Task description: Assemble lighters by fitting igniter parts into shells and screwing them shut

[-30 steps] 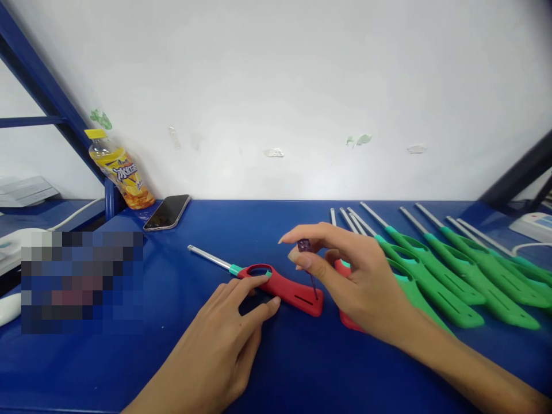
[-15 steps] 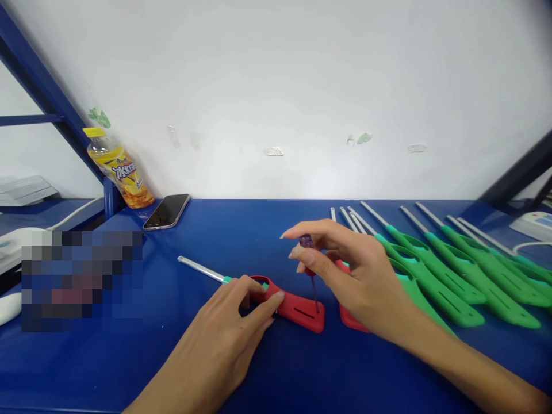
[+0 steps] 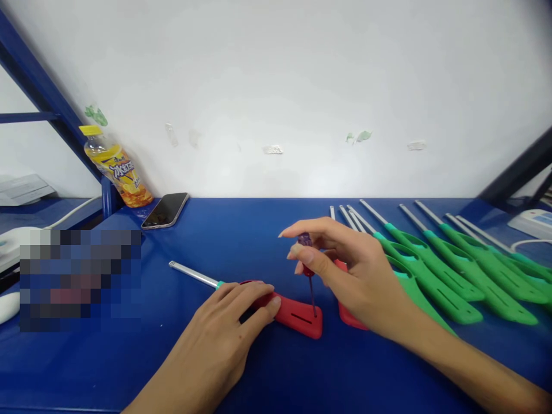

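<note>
A red long-nosed lighter (image 3: pixel 297 317) with a teal collar and a metal tube lies on the blue table (image 3: pixel 267 236). My left hand (image 3: pixel 228 328) lies flat over its ring end, fingers pressing it down. My right hand (image 3: pixel 349 276) pinches a small screwdriver (image 3: pixel 307 259) with a purple and red handle, held upright. Its thin tip touches the red handle near the slot. A second red lighter (image 3: pixel 347 313) lies partly hidden under my right hand.
Several green lighters (image 3: pixel 435 276) lie side by side at the right. A yellow drink bottle (image 3: pixel 114 169) and a dark phone (image 3: pixel 166 210) stand at the back left by the wall. A white power strip (image 3: pixel 532 221) sits far right. A blurred patch covers the left.
The red lighter has slid a little left and toward me. My left hand moved from beside its ring to lying on top of it. The screwdriver stays upright on the handle.
</note>
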Action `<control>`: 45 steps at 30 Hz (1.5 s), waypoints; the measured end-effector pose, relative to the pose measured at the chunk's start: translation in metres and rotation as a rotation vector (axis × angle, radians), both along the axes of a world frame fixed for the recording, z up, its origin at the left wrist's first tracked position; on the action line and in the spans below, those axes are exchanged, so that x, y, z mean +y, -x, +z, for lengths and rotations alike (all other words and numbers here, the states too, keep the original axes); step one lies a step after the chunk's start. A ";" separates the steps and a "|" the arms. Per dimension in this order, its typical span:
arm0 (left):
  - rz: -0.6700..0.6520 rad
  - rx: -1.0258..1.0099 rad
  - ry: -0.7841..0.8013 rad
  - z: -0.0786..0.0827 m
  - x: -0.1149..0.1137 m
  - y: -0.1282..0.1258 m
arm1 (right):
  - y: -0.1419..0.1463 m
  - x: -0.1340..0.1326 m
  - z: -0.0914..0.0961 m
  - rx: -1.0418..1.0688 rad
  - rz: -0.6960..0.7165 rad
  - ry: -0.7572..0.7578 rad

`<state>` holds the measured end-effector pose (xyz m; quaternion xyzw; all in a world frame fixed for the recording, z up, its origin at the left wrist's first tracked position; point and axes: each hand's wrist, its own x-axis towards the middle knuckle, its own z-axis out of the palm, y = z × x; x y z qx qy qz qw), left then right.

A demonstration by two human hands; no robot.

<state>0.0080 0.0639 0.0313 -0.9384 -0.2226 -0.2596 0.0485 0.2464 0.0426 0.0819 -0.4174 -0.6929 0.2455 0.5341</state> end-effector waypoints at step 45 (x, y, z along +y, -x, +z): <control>-0.010 -0.052 0.038 0.003 -0.001 -0.003 | 0.000 0.000 0.000 -0.056 0.026 -0.030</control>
